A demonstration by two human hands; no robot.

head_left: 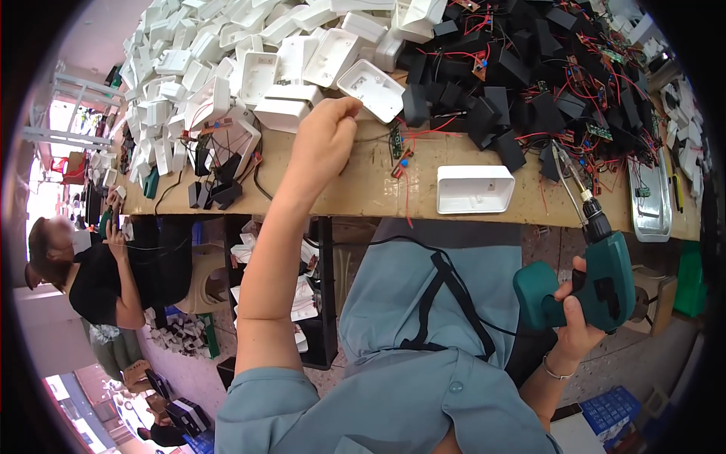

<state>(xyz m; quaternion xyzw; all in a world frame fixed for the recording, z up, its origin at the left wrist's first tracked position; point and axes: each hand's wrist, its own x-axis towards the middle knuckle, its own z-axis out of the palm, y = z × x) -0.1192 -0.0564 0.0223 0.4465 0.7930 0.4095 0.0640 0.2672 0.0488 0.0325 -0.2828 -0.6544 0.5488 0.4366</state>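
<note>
My right hand is wrapped round the grip of a green pistol-shaped soldering gun. Two thin metal rods run from its black collar and meet at the tip, over the near edge of a heap of black boxes and wired circuit boards. Above the table my left hand has its fingers curled closed, beside a white plastic box and an open white shell; whatever they hold is hidden. Right of it lie small circuit boards with red wires. One open white box sits at the table's front edge.
A big pile of white plastic boxes covers the far left of the cardboard-topped table. Black parts lie at the left front, a metal tray at the right. Another person works on the left. A black cord crosses my lap.
</note>
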